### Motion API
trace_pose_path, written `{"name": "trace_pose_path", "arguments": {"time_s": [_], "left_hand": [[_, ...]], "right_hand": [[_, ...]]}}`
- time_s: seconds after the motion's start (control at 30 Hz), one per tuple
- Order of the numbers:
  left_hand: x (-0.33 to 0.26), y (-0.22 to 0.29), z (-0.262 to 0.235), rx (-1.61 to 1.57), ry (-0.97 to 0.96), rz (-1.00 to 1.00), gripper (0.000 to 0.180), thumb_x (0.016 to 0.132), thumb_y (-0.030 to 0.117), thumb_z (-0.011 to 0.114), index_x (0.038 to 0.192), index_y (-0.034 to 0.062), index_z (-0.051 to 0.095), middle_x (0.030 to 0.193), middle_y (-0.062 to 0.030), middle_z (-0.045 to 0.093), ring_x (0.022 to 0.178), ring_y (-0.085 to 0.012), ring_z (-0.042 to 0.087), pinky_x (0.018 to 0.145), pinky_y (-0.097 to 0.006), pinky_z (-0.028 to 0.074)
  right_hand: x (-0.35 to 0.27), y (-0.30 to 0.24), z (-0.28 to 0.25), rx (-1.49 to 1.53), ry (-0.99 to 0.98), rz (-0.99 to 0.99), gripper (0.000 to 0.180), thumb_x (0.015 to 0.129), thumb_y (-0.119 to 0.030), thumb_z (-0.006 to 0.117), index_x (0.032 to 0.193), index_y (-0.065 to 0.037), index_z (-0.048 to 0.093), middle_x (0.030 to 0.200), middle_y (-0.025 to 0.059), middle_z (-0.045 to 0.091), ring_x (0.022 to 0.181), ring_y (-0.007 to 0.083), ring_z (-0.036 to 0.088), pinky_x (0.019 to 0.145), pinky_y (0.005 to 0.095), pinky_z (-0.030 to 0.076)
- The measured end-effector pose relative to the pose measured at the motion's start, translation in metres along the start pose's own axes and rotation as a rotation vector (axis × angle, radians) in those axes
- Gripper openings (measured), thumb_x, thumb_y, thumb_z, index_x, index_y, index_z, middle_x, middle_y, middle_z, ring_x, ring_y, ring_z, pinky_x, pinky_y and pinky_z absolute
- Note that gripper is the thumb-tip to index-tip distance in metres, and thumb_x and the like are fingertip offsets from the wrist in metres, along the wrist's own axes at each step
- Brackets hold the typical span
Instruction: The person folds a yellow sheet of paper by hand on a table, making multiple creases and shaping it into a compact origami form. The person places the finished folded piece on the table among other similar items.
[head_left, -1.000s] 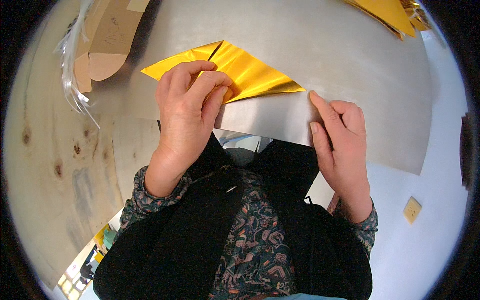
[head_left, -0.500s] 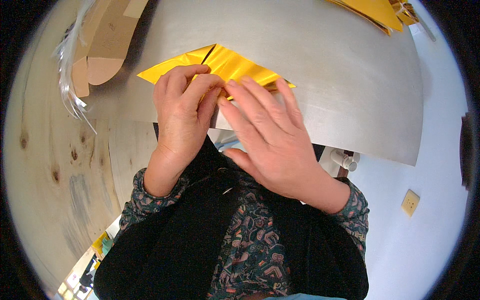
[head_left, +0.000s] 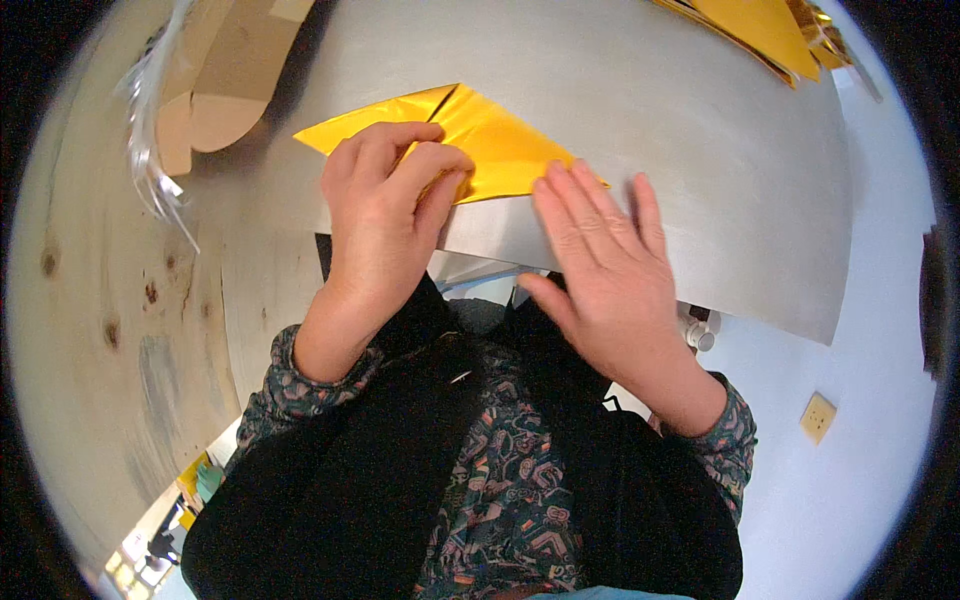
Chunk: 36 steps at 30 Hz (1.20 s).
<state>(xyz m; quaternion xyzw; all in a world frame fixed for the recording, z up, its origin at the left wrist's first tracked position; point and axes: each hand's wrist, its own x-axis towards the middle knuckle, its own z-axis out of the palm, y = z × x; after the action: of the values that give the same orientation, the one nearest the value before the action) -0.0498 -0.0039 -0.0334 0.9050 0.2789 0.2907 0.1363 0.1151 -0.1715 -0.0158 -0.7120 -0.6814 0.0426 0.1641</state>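
Sheet (head_left: 510, 150): one, shiny gold, folded; pointed ends at left and right, a peak on the far side, a dark slit running down from the peak. I log it lying on the metal surface (head_left: 700, 150), near the front edge.
Left hand (head_left: 385, 195): over the left-middle part of the sheet; fingers bent and drawn in narrow, thumb and index together on the gold, holding it.
Right hand (head_left: 615, 280): palm down, fingers stretched long and thumb spread well out; fingertips touch the sheet by its right end. I see nothing gripped in it.
Stack (head_left: 755, 35): gold, layered, far right corner of the surface; a crinkled gold piece (head_left: 825, 45) just beside it.
Box (head_left: 225, 80): brown cardboard, far left, rounded flap toward the front.
Strands (head_left: 150, 150): whitish, glossy, hanging along the left side of the box.
Board (head_left: 110, 290): pale wood with dark knots, left.
Container (head_left: 702, 338): white, beside the right wrist, partly hidden; I cannot tell its full shape.
Socket plate (head_left: 817, 418): beige, lower right.
Clothing: dark vest (head_left: 330, 480) over a patterned shirt (head_left: 500, 500).
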Motion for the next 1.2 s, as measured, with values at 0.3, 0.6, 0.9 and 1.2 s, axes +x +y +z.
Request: {"name": "trace_pose_path", "arguments": {"time_s": [0.3, 0.6, 0.9, 1.2], "left_hand": [[-0.007, -0.005, -0.001, 0.024, -0.035, 0.112, 0.018, 0.086, 0.017, 0.077, 0.103, 0.021, 0.073, 0.116, -0.0017, 0.067, 0.114, -0.0281, 0.059, 0.099, -0.047, 0.04], [0.003, -0.044, -0.022, 0.031, -0.206, 0.361, 0.032, 0.092, 0.027, 0.069, 0.123, 0.0279, 0.074, 0.129, -0.0035, 0.064, 0.121, -0.0275, 0.058, 0.1, -0.044, 0.044], [0.001, -0.056, -0.023, 0.005, -0.28, 0.386, 0.032, 0.096, 0.032, 0.067, 0.128, 0.0304, 0.072, 0.135, -0.0031, 0.06, 0.127, -0.0262, 0.055, 0.106, -0.05, 0.038], [-0.003, -0.056, -0.017, 0.008, -0.209, 0.368, 0.029, 0.094, 0.033, 0.069, 0.122, 0.0301, 0.074, 0.133, -0.0017, 0.06, 0.128, -0.0256, 0.054, 0.106, -0.048, 0.038]], "right_hand": [[-0.007, 0.002, -0.005, -0.025, -0.005, 0.021, 0.069, 0.088, -0.038, 0.075, 0.148, -0.012, 0.054, 0.155, 0.0123, 0.049, 0.147, 0.0273, 0.043, 0.122, 0.0552, 0.024], [0.002, -0.012, -0.005, -0.14, 0.014, 0.054, 0.057, 0.091, -0.037, 0.072, 0.14, -0.01, 0.06, 0.149, 0.0154, 0.055, 0.144, 0.0294, 0.047, 0.121, 0.0568, 0.027], [0.021, -0.042, -0.001, -0.196, 0.045, -0.063, 0.058, 0.089, -0.027, 0.073, 0.139, -0.002, 0.058, 0.147, 0.0162, 0.053, 0.14, 0.0336, 0.046, 0.12, 0.0519, 0.033], [0.023, -0.058, 0.015, -0.172, 0.019, -0.073, 0.062, 0.089, -0.033, 0.073, 0.14, -0.002, 0.056, 0.146, 0.0151, 0.053, 0.135, 0.0325, 0.05, 0.118, 0.0502, 0.035]]}}
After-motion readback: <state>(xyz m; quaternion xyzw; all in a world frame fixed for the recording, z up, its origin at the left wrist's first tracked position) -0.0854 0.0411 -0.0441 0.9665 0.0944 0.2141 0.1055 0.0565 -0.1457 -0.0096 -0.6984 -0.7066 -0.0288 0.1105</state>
